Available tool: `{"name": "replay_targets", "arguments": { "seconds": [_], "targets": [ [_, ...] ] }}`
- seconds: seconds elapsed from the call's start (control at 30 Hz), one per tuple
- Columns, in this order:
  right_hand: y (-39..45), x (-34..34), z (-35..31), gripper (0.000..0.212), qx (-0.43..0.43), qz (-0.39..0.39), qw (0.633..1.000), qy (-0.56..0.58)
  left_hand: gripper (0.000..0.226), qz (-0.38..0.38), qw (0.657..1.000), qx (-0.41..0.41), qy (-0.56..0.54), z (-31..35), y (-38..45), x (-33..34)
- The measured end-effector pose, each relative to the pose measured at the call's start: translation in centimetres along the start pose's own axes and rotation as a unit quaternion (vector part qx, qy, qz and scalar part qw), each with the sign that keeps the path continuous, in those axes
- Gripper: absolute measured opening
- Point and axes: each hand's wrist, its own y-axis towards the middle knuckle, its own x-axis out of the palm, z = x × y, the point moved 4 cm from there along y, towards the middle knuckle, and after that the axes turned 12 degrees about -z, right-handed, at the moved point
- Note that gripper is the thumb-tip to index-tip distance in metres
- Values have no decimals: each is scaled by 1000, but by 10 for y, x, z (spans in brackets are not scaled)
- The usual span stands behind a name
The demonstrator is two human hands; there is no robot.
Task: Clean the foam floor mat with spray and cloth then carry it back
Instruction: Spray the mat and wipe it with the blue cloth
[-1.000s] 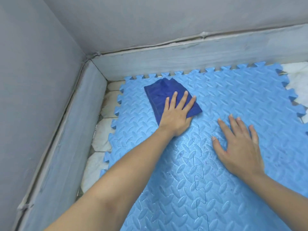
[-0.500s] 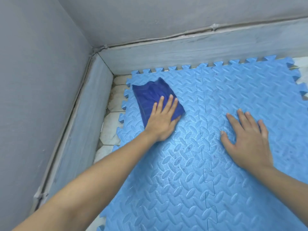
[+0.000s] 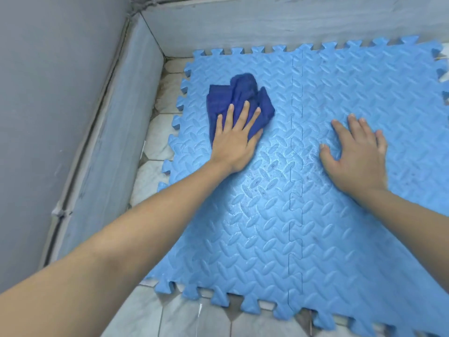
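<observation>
Your left hand (image 3: pixel 233 139) lies flat on the dark blue cloth (image 3: pixel 239 99), fingers straight and slightly spread, pressing it down onto the light blue foam floor mat (image 3: pixel 279 239). The cloth is bunched and folded, with its rumpled part showing beyond your fingertips, and it sits in the mat's far left part, near the far left corner but a little in from both edges. Your right hand (image 3: pixel 357 154) is released too, palm down with fingers spread, resting directly on the mat's surface to the right of the centre seam (image 3: pixel 295 215). It holds nothing.

The mat lies flat on a pale tiled floor (image 3: pixel 155 147). It is made of interlocking tiles with a raised leaf-like pattern, joined along the seam that runs from the far edge to the near edge between your two hands. Its toothed edges show along the far, left and near sides. The patch of mat between and just in front of your hands looks shiny and wet.

A strip of tiled floor shows between the mat's left edge and the grey wall (image 3: pixel 48 93), and more tiles show in front of the near edge. The mat's far edge sits close to the grey skirting (image 3: pixel 267 23) of the back wall.
</observation>
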Motion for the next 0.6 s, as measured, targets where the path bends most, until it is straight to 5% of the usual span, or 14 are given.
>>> {"name": "replay_targets", "arguments": {
  "seconds": [0.2,0.5,0.6],
  "targets": [
    [0,-1,3,65,0,2,1000,6,69,-40,975,192,108,55,-109,50],
    [-32,-20,1,60,12,-69,995,69,61,14,989,-143,-32,-84,-145,28],
    [-85,-20,-4,55,5,-24,998,54,62,15,993,-114,-34,-52,-159,35]
  ]
}}
